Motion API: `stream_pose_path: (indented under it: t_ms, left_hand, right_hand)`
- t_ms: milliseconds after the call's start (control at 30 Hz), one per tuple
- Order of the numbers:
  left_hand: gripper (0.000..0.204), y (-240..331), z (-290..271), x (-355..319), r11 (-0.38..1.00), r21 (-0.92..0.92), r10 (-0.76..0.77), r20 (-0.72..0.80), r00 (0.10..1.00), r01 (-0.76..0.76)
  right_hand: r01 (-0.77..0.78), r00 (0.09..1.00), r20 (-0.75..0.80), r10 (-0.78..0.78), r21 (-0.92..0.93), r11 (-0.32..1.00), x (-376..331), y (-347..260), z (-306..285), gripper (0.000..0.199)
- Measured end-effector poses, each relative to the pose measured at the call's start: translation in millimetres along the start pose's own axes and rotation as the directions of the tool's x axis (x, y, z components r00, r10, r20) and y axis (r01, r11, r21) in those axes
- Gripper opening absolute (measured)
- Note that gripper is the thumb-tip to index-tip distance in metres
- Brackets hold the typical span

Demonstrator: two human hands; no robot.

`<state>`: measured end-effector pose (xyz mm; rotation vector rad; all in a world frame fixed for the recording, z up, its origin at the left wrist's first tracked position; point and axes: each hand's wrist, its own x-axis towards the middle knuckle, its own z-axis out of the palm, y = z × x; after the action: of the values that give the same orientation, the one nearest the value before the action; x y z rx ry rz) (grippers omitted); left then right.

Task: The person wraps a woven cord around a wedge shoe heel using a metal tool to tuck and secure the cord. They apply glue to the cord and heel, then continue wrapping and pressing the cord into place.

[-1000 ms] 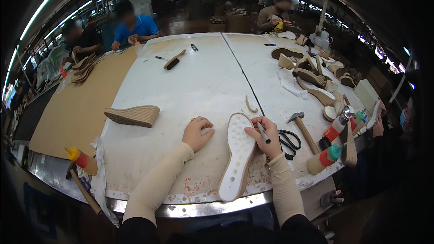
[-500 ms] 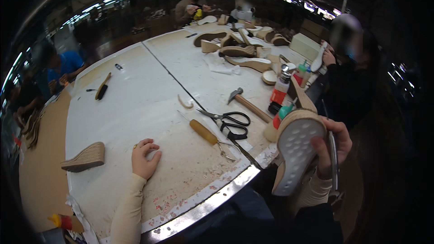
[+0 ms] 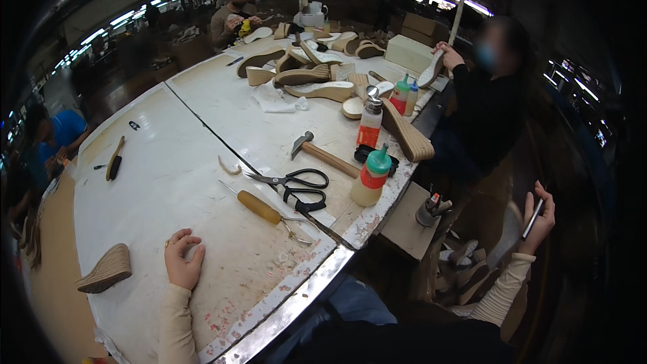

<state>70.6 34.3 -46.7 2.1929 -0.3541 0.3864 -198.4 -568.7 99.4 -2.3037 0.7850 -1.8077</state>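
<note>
My left hand (image 3: 183,258) rests on the white table, fingers loosely bent, thumb apart, holding nothing. A woven-sided wedge sole (image 3: 106,268) lies to its left. Out past the table's right edge, my right hand (image 3: 541,219) is closed on a slim silver pen-like tool (image 3: 532,220). Just left of that hand, a pale wedge sole (image 3: 504,236) is blurred, apart from the fingers, above a container of other soles (image 3: 465,276). Between my hands on the table are a yellow-handled awl (image 3: 259,207), black-handled scissors (image 3: 303,189) and a hammer (image 3: 327,155).
A green-capped glue bottle (image 3: 371,178), a metal-topped bottle (image 3: 370,121) and a wedge sole (image 3: 409,131) stand along the right edge. Many soles (image 3: 317,74) are piled at the back. A co-worker (image 3: 495,81) holds a sole at right. A brush (image 3: 115,160) lies far left.
My right hand has moved right, away from the table, and let go of the wedge sole, keeping the silver tool. My left hand stays on the table. The whole view has swung right.
</note>
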Motion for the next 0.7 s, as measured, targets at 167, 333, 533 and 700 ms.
stream_pose_path:
  t_ms: [167,333,533,700]
  left_hand:
    - [0.016,-2.3,-0.2,-0.2,0.999,0.038,0.029,-0.003,1.0,-0.028]
    - [0.016,1.1,0.1,-1.8,1.0,0.016,-0.001,-0.003,1.0,0.001]
    - [0.016,2.9,0.3,-3.5,1.0,-0.011,-0.028,-0.005,1.0,0.028]
    - [0.035,4.2,-1.5,-2.2,0.984,0.145,-0.111,0.043,0.993,0.104]
  right_hand:
    - [-0.102,0.992,0.114,0.052,0.498,0.861,-5.4,-66.7,38.6,0.012]
    - [-0.081,0.926,0.267,-0.266,0.831,0.551,-23.8,-183.3,89.6,0.019]
    - [-0.213,0.664,0.41,-0.625,0.905,0.368,-91.6,-296.4,162.3,0.021]
    - [-0.793,0.397,0.693,-0.602,0.589,0.155,-142.0,-366.9,265.5,0.016]
